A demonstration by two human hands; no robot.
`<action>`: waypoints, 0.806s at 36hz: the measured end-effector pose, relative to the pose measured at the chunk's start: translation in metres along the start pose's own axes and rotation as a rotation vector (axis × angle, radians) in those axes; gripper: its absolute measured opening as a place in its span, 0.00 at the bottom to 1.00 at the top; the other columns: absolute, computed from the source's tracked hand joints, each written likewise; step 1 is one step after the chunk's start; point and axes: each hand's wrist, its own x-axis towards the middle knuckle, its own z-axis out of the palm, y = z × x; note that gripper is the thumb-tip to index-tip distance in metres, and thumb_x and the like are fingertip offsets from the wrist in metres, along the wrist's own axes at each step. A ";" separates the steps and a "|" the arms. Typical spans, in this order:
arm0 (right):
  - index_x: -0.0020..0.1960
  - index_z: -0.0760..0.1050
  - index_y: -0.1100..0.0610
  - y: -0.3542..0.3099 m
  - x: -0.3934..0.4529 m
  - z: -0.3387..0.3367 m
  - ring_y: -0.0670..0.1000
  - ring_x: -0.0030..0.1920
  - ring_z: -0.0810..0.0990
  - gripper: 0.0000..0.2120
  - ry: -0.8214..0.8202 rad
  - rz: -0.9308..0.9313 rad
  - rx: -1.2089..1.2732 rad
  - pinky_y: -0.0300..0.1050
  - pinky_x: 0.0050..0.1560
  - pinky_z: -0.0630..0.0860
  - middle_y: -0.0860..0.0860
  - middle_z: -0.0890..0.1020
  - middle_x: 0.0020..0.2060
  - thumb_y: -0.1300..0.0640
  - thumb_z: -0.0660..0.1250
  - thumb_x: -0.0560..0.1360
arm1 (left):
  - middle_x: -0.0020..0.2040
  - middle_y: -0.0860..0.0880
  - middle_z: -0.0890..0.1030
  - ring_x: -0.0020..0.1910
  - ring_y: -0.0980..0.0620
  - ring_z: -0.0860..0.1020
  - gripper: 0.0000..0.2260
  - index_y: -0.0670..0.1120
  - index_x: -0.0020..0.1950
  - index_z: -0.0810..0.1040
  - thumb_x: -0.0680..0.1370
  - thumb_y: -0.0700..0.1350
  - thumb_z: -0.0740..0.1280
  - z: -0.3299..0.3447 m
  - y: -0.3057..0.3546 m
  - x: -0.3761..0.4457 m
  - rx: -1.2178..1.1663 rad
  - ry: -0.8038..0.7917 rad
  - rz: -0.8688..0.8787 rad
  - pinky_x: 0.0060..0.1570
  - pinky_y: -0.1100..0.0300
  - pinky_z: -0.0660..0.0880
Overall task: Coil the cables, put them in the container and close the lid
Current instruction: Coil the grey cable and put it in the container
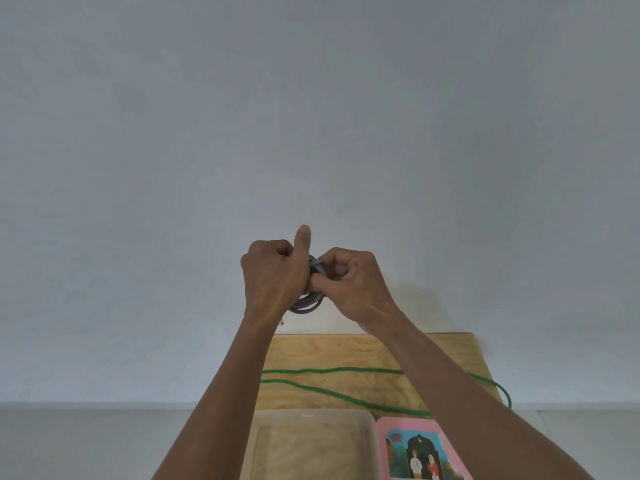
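- Both hands are up in the air in front of the wall, well above the far edge of the bench [346, 351], working on the grey cable [309, 302].
- The left hand [273, 275] has its fingers curled round the bundle of loops, thumb sticking straight up. The right hand [349, 282] is curled too and seems to be pinching the tail end right beside the left thumb, though the exact bit it holds is mostly hidden by the fingers.
- Looks to me like the finishing wrap on this coil, so I'd keep the left grip snug so the loops don't spring apart, then run the tail round the middle and tuck it.
- Don't yank it tight; a kinked connector end is the likely way to mess this up.
- The clear container [311, 445] sits open at the near edge, with its pink lid [420, 452] touching or just beside it on the right.
- The green cable [332, 370] lies uncoiled across the middle of the bench, running off the right edge, so that one's next.
- Drop the grey coil in flat so the lid will seat later.
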 end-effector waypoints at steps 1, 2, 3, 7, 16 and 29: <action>0.44 0.82 0.61 -0.001 -0.001 -0.001 0.61 0.40 0.86 0.07 -0.026 0.031 0.031 0.60 0.51 0.83 0.59 0.86 0.37 0.67 0.75 0.67 | 0.21 0.45 0.68 0.23 0.51 0.67 0.30 0.36 0.26 0.70 0.78 0.58 0.66 -0.001 -0.001 0.000 0.001 -0.006 0.002 0.31 0.57 0.70; 0.46 0.82 0.60 -0.002 -0.001 -0.002 0.60 0.40 0.87 0.09 -0.051 0.058 0.051 0.58 0.52 0.83 0.59 0.86 0.37 0.67 0.75 0.68 | 0.21 0.46 0.67 0.23 0.51 0.67 0.31 0.36 0.26 0.69 0.78 0.59 0.66 -0.001 -0.003 0.000 -0.008 -0.012 -0.003 0.31 0.57 0.70; 0.48 0.81 0.59 -0.003 -0.002 -0.003 0.59 0.40 0.87 0.10 -0.073 0.079 0.068 0.55 0.53 0.83 0.59 0.87 0.38 0.67 0.75 0.68 | 0.21 0.46 0.67 0.23 0.51 0.66 0.31 0.37 0.26 0.69 0.78 0.60 0.66 -0.002 -0.006 0.000 -0.019 -0.018 -0.007 0.31 0.58 0.69; 0.55 0.78 0.58 -0.006 -0.003 -0.002 0.55 0.39 0.86 0.16 -0.048 0.163 0.225 0.49 0.48 0.82 0.61 0.86 0.39 0.67 0.76 0.70 | 0.23 0.42 0.73 0.24 0.50 0.71 0.30 0.37 0.28 0.74 0.79 0.61 0.65 -0.001 -0.012 -0.003 -0.023 0.012 0.025 0.33 0.58 0.72; 0.53 0.78 0.59 -0.008 0.000 0.019 0.60 0.43 0.86 0.14 0.222 0.210 0.469 0.58 0.52 0.82 0.59 0.87 0.42 0.70 0.74 0.71 | 0.26 0.50 0.76 0.31 0.50 0.77 0.30 0.46 0.31 0.74 0.81 0.66 0.53 0.009 -0.007 -0.009 0.124 0.161 0.093 0.34 0.57 0.69; 0.55 0.78 0.62 -0.018 0.010 -0.002 0.62 0.46 0.86 0.16 -0.084 0.244 0.223 0.58 0.55 0.82 0.63 0.86 0.45 0.65 0.77 0.70 | 0.27 0.37 0.77 0.31 0.38 0.79 0.34 0.36 0.34 0.79 0.78 0.67 0.61 -0.003 -0.019 -0.001 -0.135 0.010 0.037 0.37 0.43 0.79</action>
